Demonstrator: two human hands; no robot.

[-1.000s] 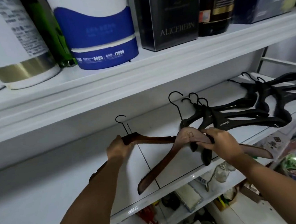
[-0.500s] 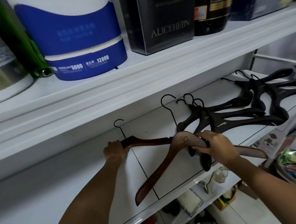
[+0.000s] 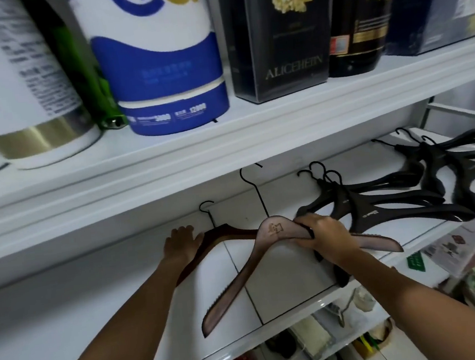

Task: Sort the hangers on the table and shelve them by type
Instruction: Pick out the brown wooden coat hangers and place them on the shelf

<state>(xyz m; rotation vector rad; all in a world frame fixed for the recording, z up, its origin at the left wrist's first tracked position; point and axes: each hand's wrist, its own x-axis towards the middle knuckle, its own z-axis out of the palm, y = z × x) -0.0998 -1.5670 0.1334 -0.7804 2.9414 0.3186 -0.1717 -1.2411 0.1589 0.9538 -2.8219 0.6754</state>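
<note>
**Inspector:** What differs from a second ago?

**Clerk:** The left hand [image 3: 183, 243]. It was gripping the dark wooden hanger [image 3: 229, 232] at the neck. Now it lies just left of the neck with its fingers fairly straight and close together, and the thumb touches the wood. The hanger rests flat on the shelf [image 3: 69, 312], with its hook toward the back wall.

**Inspector:** And the right hand?

**Clerk:** No change in the right hand [image 3: 327, 238]. Its fingers are curled round the right shoulder of the pale wooden hanger [image 3: 273, 231]. That hanger overlaps the dark one, and its left arm reaches out past the shelf edge. A black arm shows beneath the hand. I cannot tell whether the hand holds it too.

**Inspector:** What does this mean for the task?

**Clerk:** In my judgement the dark hanger is placed. The pale one comes next and belongs with it. The black hangers [image 3: 378, 207] lie in two heaps to the right, and the nearer heap is just beside the right hand.

**Inspector:** Surface and surroundings?

**Clerk:** The shelf is smooth and white, with seams between panels. The upper shelf [image 3: 255, 137] carries a blue and white tub [image 3: 162, 71], a black box [image 3: 274, 31] and a white canister [image 3: 19, 99] with a gold band. The tier below holds small goods, too blurred to name.
</note>
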